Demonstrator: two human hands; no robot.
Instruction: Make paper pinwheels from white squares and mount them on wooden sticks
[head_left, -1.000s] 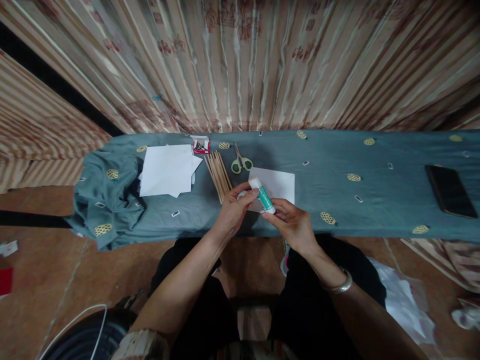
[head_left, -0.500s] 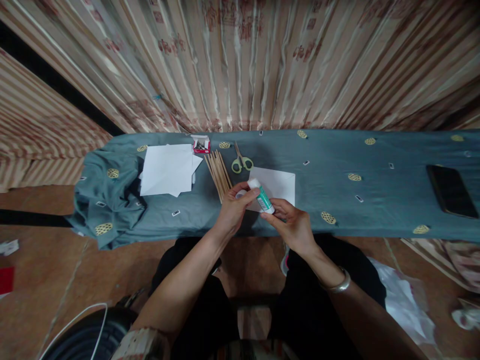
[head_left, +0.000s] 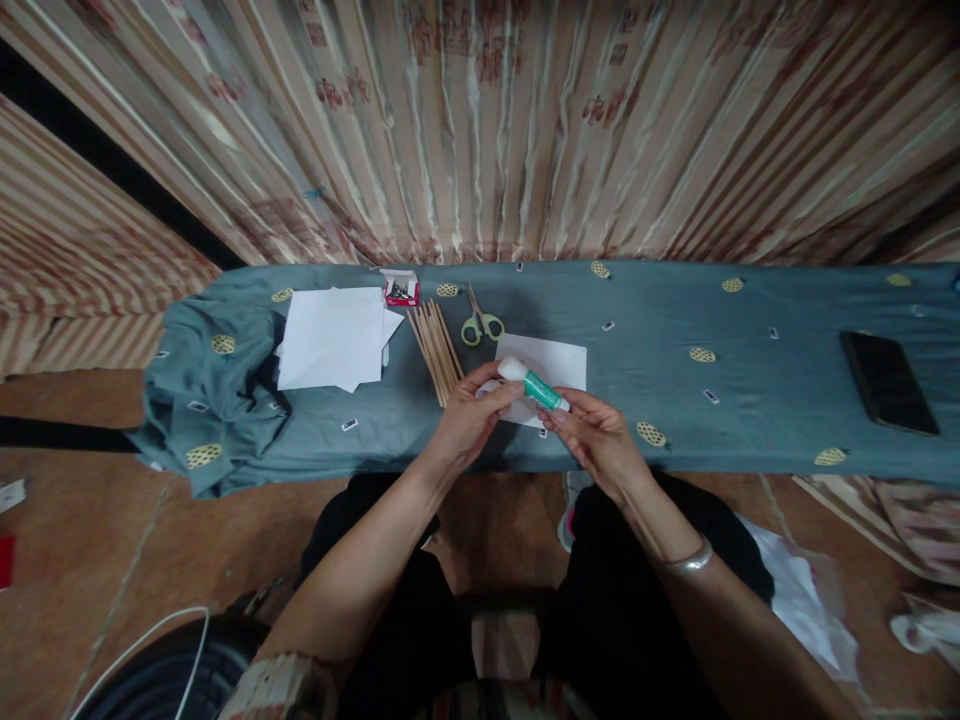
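Together, left hand and right hand grip one glue stick.

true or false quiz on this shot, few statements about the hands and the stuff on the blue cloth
1. The left hand and right hand both hold the glue stick. True.
2. The scissors lie on the stack of white paper. False: they lie on the cloth, beside the wooden sticks.
3. A dark phone lies far right on the cloth. True.
4. The red box sits next to the phone. False: it sits by the stack of white paper.
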